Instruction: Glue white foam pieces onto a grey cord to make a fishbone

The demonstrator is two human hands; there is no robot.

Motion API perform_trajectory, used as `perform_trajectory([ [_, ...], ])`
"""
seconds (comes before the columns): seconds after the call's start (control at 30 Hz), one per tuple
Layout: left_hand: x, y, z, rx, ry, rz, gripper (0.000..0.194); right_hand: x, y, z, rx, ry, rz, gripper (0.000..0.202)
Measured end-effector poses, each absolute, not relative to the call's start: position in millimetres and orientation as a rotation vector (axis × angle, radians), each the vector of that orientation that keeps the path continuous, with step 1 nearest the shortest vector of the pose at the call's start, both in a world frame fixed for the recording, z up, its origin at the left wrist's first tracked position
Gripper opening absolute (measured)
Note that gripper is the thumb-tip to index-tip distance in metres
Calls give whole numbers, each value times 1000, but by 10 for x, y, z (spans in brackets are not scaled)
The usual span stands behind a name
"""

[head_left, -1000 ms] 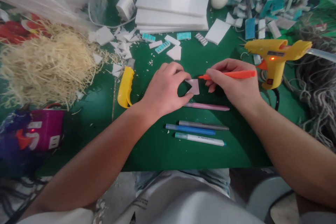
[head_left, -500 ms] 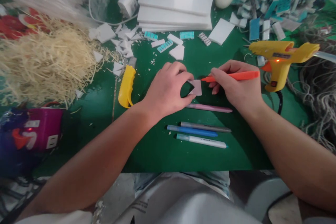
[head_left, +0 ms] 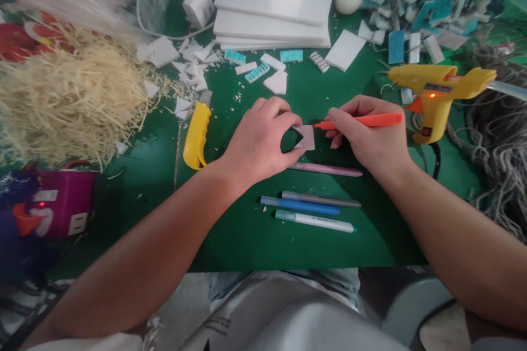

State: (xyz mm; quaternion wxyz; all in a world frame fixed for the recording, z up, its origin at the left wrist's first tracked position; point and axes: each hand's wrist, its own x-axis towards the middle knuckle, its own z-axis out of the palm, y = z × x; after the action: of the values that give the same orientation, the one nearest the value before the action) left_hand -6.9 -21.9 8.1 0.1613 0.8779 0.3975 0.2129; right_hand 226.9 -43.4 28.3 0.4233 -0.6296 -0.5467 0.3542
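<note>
Between the thumb and fingers of my left hand is a small pale pinkish piece of foam board, held against the green table. My right hand grips an orange marker like a pen, its tip at the piece's upper right edge. Just below the piece lies a pink marker, partly under my left hand. Closer to me are a grey marker, a blue marker and a white marker, side by side.
A yellow glue gun with a lit light lies at right. A yellow-handled cutter rests left of my left hand. White foam boards are stacked at the back. Straw heaps at left, grey yarn at right.
The whole view has shifted very slightly. Both hands, the foam piece and the orange marker keep practically the same positions relative to each other.
</note>
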Motion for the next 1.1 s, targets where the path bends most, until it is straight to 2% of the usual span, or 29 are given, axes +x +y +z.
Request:
perform_trajectory([
  [0.6, -65, -214, 75, 2479, 1134, 613, 30, 2279, -448, 277, -1551, -1434, 857, 31],
  [0.83, -120, -214, 135, 2417, 1138, 566, 43, 2254, -509, 321, -1533, -1371, 836, 29],
  [1.1, -114, -226, 102, 2478, 1094, 606, 35, 2223, -561, 363, -1524, -1397, 974, 27],
])
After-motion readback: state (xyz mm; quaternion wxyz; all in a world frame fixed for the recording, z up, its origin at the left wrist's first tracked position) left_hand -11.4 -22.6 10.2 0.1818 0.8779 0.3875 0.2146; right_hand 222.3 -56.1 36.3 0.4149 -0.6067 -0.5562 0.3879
